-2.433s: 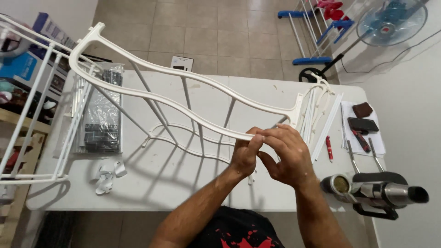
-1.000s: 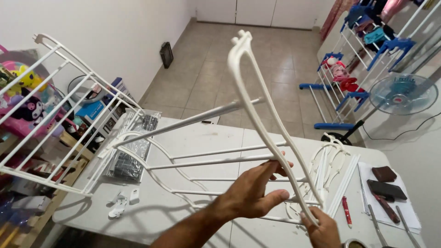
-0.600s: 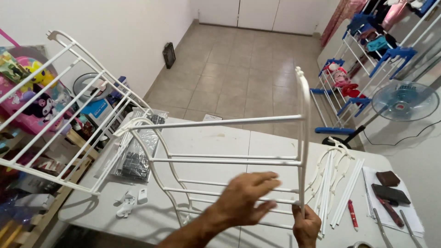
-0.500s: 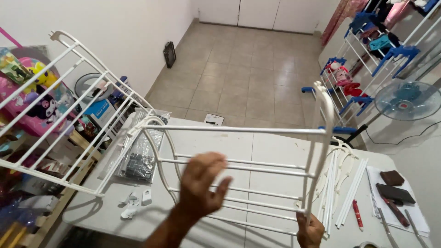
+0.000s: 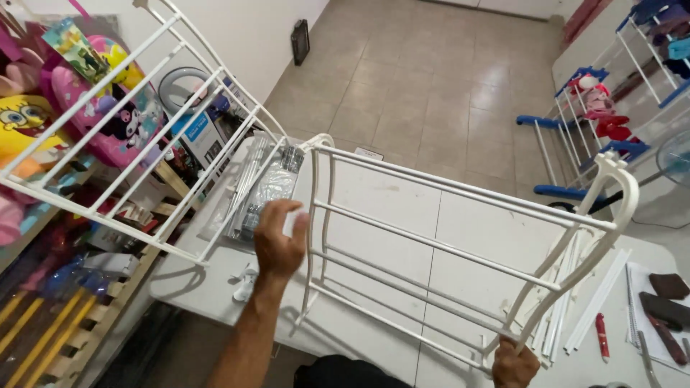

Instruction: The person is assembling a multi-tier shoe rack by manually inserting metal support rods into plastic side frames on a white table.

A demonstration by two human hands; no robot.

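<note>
White tubular metal fills the middle of the view: a white rack frame of two curved side rails joined by straight rungs point(image 5: 445, 251), held up tilted above the white desk point(image 5: 381, 208). The right hand point(image 5: 514, 365) is closed on the foot of the right side rail near the desk's near edge, fingers wrapped round the tube; the lower part of that hand is cut off by the picture's edge. The left hand point(image 5: 279, 241) hangs just beside the left side rail, fingers loosely curled and slightly apart. Whether its fingertips touch the tube I cannot tell; it looks a shade clear of it.

The rungs run long from left to right between the hands, so the left rail lies directly to the right of the left hand's fingers, and that hand is the nearer to it.

Behind the left hand, towards the desk's left edge, lies a clear plastic bag of metal parts point(image 5: 266, 190). Loose white rods point(image 5: 575, 302) and a red pen point(image 5: 601, 336) lie near the right edge. A second white rack panel point(image 5: 136, 136) leans at far left. Small white fittings under the left wrist are hard to make out.
</note>
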